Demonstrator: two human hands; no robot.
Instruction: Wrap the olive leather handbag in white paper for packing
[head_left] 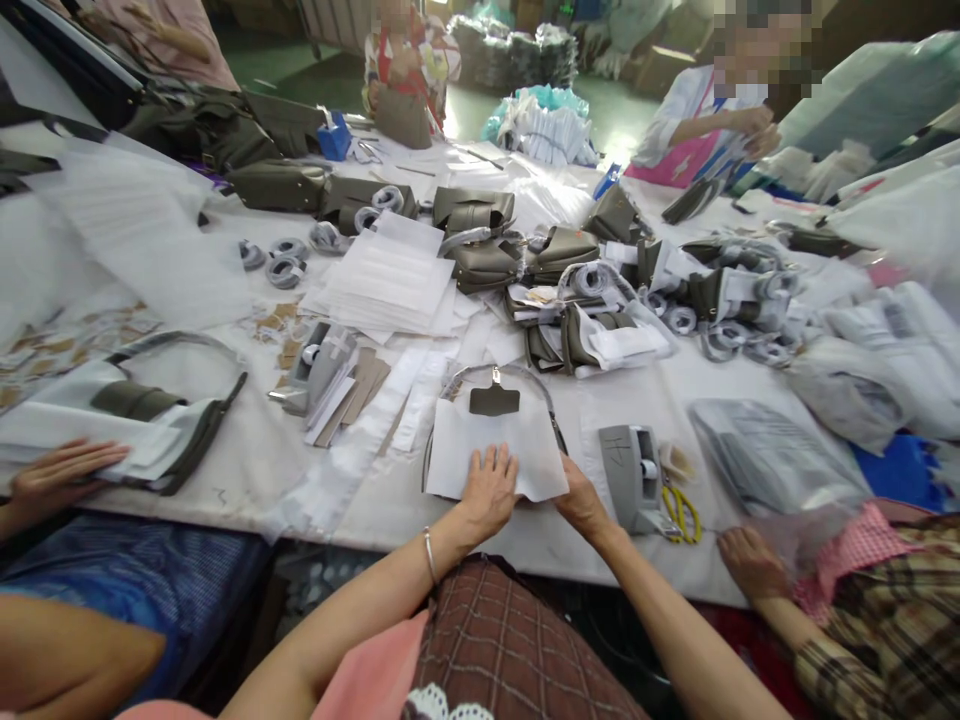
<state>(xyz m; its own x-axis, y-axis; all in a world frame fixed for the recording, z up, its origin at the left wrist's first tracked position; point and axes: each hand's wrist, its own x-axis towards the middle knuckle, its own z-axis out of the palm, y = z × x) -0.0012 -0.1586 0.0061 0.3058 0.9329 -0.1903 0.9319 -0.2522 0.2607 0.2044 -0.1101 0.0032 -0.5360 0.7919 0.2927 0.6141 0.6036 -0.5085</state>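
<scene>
Checked brown cloth (510,650) fronts the bag (495,402), which lies on the table (658,388). Left hand (490,490) rests flat, ungrasping, on the bag's white sheet (451,450). Right hand (583,497) meets the bag's right edge; grip cannot be told.

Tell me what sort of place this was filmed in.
Probably a workshop where handbags are packed: similar dark bags lie across a shared table, tape dispensers stand on it, and several people are around it.
</scene>
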